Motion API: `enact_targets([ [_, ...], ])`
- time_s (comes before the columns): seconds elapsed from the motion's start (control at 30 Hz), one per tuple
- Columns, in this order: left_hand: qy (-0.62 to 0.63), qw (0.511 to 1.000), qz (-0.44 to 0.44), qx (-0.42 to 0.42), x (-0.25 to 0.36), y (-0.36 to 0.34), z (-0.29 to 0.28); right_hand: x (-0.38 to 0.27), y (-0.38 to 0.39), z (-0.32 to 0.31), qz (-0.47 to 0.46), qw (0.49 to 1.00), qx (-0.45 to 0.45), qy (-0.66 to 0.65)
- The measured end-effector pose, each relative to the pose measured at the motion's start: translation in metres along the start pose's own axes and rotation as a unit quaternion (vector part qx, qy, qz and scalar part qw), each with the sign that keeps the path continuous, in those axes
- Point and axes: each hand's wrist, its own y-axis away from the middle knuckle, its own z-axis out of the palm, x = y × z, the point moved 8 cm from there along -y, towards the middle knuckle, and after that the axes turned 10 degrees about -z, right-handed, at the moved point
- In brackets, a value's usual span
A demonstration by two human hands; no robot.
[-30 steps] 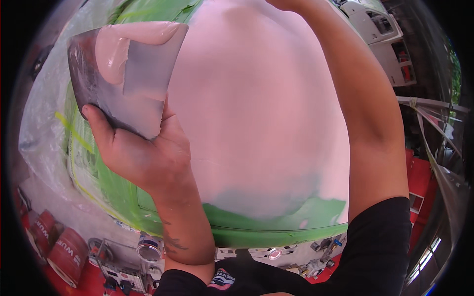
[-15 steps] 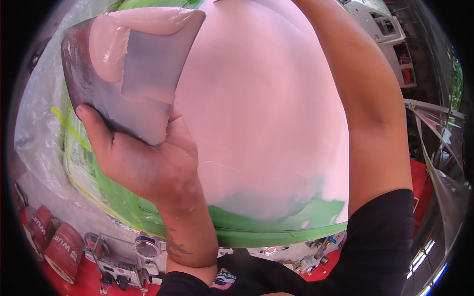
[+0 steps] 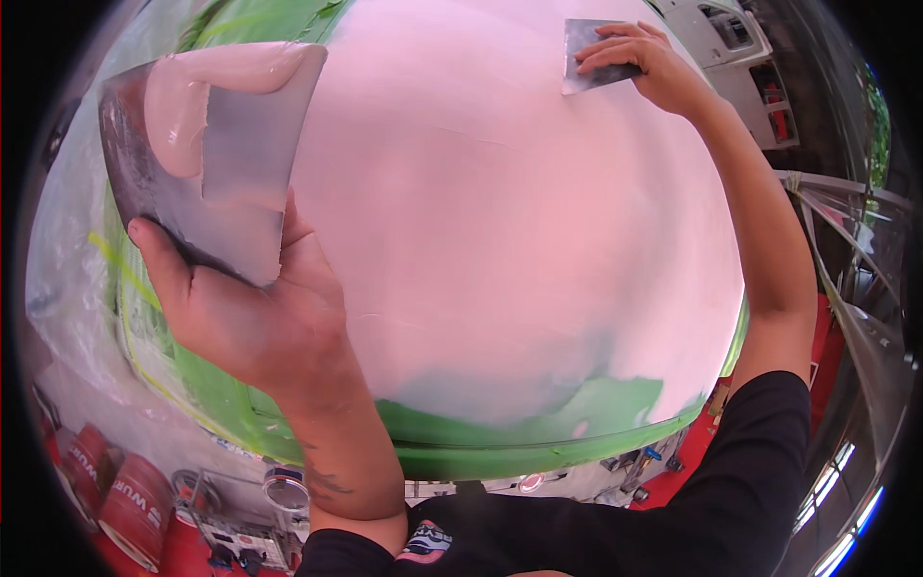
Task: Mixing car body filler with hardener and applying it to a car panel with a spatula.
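Observation:
My left hand (image 3: 255, 313) grips a wide, grey, flat plate (image 3: 240, 144) from below, holding it up at the left. Thick pink filler paste (image 3: 178, 120) lies in a bent strip along the plate's top and left part. My right hand (image 3: 663, 67) reaches to the far right with fingers closed over a smaller dark spreader (image 3: 586, 62), which lies against the curved panel (image 3: 481, 221). Pink filler coats most of that panel, smooth with faint ridges. Green surface (image 3: 615, 409) shows along its near edge, partly smeared with thin pink.
Clear plastic sheeting (image 3: 72, 279) with yellow-green tape (image 3: 125, 264) hangs along the left. Red drums (image 3: 135, 510) and a wheeled metal cart (image 3: 231, 539) stand on the floor at lower left. White vehicle parts (image 3: 721, 38) are at the upper right, and draped sheeting (image 3: 856, 317) is on the right.
My right hand has come nearer and into view with the spreader, moving over the panel's far right. The left hand and its plate have shifted slightly left and down.

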Motion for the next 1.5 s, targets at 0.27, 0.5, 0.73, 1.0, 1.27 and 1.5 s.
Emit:
enact_targets([
  [0.27, 0.005, 1.0, -0.003, -0.022, -0.006, 0.0, 0.005, 0.028, 0.119, 0.022, 0.13, 0.987, -0.054, -0.076],
  [0.5, -0.124, 0.99, 0.029, 0.06, -0.013, -0.001, 0.009, 0.01, 0.228, 0.016, 0.265, 0.947, -0.18, -0.034],
  [0.73, -0.137, 0.99, 0.022, 0.04, -0.034, 0.009, 0.034, -0.163, 0.472, -0.038, 0.437, 0.557, 0.559, -0.432],
  [1.0, -0.169, 0.982, -0.065, -0.047, -0.047, 0.056, 0.075, -0.525, 0.639, 0.003, 0.554, 0.116, 0.688, -0.454],
  [1.27, -0.528, 0.743, -0.342, -0.228, -0.073, 0.321, 0.023, -0.521, 0.562, -0.057, 0.614, 0.644, 0.344, -0.301],
  [1.5, -0.555, 0.662, -0.372, -0.34, -0.048, 0.477, 0.037, -0.511, 0.453, -0.145, 0.402, 0.885, 0.199, -0.128],
])
